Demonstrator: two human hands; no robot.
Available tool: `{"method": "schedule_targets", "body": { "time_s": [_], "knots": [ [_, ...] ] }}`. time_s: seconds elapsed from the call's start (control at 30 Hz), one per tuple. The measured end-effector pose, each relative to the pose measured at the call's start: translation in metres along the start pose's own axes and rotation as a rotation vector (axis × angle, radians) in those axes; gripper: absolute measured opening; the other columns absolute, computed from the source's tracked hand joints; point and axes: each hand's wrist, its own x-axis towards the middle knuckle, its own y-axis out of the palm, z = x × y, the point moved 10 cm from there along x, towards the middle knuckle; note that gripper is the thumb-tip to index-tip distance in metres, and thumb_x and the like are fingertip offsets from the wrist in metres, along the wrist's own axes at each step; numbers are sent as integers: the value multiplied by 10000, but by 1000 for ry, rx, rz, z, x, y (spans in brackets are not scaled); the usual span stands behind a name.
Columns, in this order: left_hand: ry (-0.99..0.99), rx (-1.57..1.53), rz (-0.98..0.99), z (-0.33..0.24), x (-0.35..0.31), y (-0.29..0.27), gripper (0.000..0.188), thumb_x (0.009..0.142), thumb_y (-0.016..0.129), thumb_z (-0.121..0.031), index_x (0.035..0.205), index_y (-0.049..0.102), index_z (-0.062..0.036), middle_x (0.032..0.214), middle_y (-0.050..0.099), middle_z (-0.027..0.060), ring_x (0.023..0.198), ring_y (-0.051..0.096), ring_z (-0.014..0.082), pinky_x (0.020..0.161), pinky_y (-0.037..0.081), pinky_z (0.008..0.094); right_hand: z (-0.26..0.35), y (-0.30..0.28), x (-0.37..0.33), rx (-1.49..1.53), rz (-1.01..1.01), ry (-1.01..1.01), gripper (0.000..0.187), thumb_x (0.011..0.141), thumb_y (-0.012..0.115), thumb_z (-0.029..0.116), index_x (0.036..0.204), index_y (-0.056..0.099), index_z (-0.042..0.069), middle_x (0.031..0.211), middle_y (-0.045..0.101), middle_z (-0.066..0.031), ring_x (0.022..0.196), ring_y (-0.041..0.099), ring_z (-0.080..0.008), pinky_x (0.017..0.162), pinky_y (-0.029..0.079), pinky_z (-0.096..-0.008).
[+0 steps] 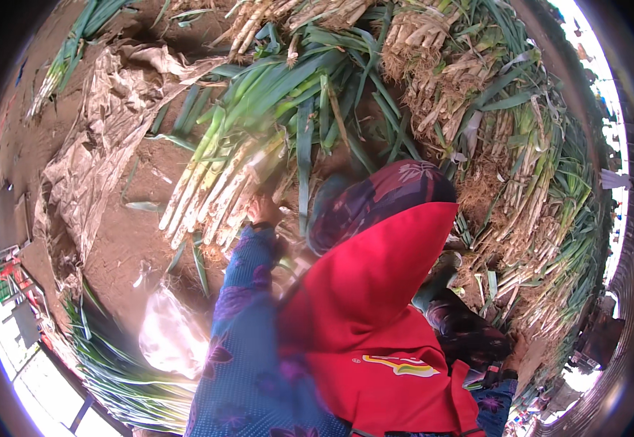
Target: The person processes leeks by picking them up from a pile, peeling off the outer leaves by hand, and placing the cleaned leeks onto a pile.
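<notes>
My left hand (264, 210) reaches into a loose row of leeks (218, 171) on the ground. It is closed around the white end of a leek (267, 156), which looks smeared by motion; the finger details are partly blurred. The white stalks point toward me, and their green leaves (288, 87) fan out away from me. My right sleeve (495, 408) shows at the lower right, while the hand itself is hidden from view.
Bundled leeks (528, 189) with roots are piled along the right side. Crumpled brown sheeting (105, 131) lies on the soil at left. A clear plastic bag (171, 331) and more leeks (124, 386) are at lower left. My bent knee (404, 193) rises at centre.
</notes>
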Motion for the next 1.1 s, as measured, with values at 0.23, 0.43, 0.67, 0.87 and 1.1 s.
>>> {"method": "schedule_targets", "body": {
  "time_s": [0.23,0.43,0.67,0.87,1.1],
  "knots": [
    [-35,-616,279,1,-10,14,759,784,661,-344,1391,297,-68,1378,379,212,1301,339,348,1029,308,463,-2,8,11,-32,56,2,266,843,555,156,1054,596,-2,919,623,-88,829,614,-194,697,515,-299],
    [260,-371,346,-56,-54,-33,564,883,551,-284,1388,404,-82,1128,492,123,1010,465,231,885,378,379,7,19,30,-223,97,-42,256,817,537,150,1013,618,7,850,639,-70,743,616,-174,658,497,-281],
    [205,-457,330,-2,-132,-96,315,872,534,-277,1042,615,-25,668,502,41,552,432,129,504,394,300,16,60,49,-83,201,-66,172,818,549,138,906,591,-5,773,632,-80,665,621,-192,637,528,-311],
    [95,-469,273,61,-167,-162,367,827,637,-298,1058,578,-20,769,560,27,629,491,102,541,412,269,51,115,49,-136,344,-2,287,842,577,225,981,607,-24,748,618,-63,687,597,-168,605,491,-279],
    [114,-120,41,125,-210,-302,529,785,685,-384,1139,576,-7,1065,626,173,922,603,269,795,475,373,130,204,5,-78,567,-139,245,844,596,289,911,609,53,768,592,-27,685,563,-127,636,449,-261]
  ]
}}
